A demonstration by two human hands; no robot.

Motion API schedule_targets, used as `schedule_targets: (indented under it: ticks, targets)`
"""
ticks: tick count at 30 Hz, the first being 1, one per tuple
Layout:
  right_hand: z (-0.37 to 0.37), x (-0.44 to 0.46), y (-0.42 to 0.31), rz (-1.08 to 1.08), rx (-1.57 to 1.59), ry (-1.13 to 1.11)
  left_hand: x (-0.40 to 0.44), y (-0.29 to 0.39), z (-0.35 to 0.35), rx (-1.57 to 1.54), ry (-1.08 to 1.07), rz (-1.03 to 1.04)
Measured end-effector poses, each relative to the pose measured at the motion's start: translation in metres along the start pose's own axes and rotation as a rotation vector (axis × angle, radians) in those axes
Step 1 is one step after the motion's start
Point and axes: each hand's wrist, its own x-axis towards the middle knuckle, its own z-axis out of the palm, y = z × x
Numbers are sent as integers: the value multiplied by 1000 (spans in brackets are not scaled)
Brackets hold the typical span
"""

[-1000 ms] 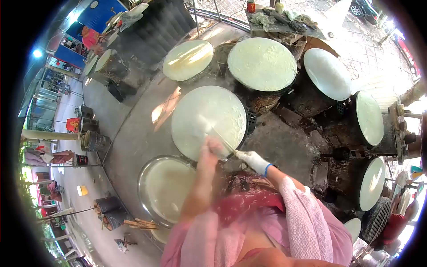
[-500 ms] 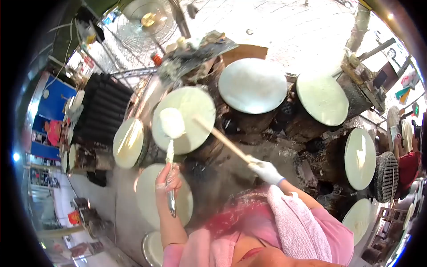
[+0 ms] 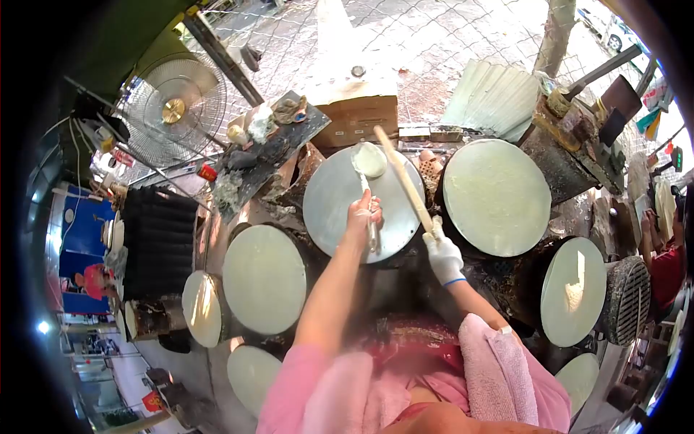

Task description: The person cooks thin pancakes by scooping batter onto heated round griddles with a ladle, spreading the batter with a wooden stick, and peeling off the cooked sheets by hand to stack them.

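Observation:
My left hand [image 3: 364, 210] is closed around the handle of a ladle [image 3: 369, 160]. Pale batter fills the ladle's bowl, which is over the far part of a round grey griddle [image 3: 325, 206] with no batter layer visible on it. In a white glove, my right hand [image 3: 443, 257] grips a long flat wooden stick [image 3: 403, 179]. The stick slants up and left across the griddle's right side; whether it touches the surface I cannot tell. Pale green-white layers cover the griddle on the right [image 3: 497, 197] and the griddle on the left [image 3: 264, 279].
More coated round griddles stand at the left [image 3: 202, 309] and right [image 3: 575, 318]. Behind are a cardboard box [image 3: 361, 121], a cluttered board [image 3: 278, 145] and a standing fan [image 3: 173, 110]. A person in a red top [image 3: 663, 278] is at far right.
Both hands and my view have shifted right, from the coated griddle to the bare grey one. The ladle and the wooden stick have moved along with them, each still held.

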Motion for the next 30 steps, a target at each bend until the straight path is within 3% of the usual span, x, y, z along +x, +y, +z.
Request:
schedule_targets:
  ticks: [2,6,9,11,13,14,15,17,19,21,23,24,27,28,30]
  targets:
    - [18,12,5,41,-214,-25,31,-24,1,-37,102,33]
    - [22,13,-1,140,-171,-11,48,-30,-38,600,293,247]
    - [64,18,-12,110,81,80,28,-2,-67,866,472,606]
    - [98,40,-26,237,303,-96,8,30,-86,832,513,630]
    - [90,40,-55,257,434,-210,25,22,-152,767,474,665]
    - [71,34,-68,188,302,-142,10,35,-163,669,373,584]
    - [51,27,-77,117,171,-73,-19,55,-152,364,258,470]
    - [29,22,-68,108,65,61,-50,68,-159,324,210,425]
    - [84,46,2,21,450,245,-62,57,-185,370,247,306]
    - [63,24,-57,194,582,-123,-78,53,-193,354,271,176]
    - [104,38,-50,204,838,-253,-94,46,-198,367,293,101]
    - [101,41,-50,176,679,-272,-101,44,-201,392,307,98]
    - [31,31,-87,83,373,-157,-108,19,-229,722,390,413]
    - [27,40,-70,-94,503,-17,-113,17,-229,755,444,443]
    - [30,69,-27,-24,494,-69,-124,24,-220,701,474,415]
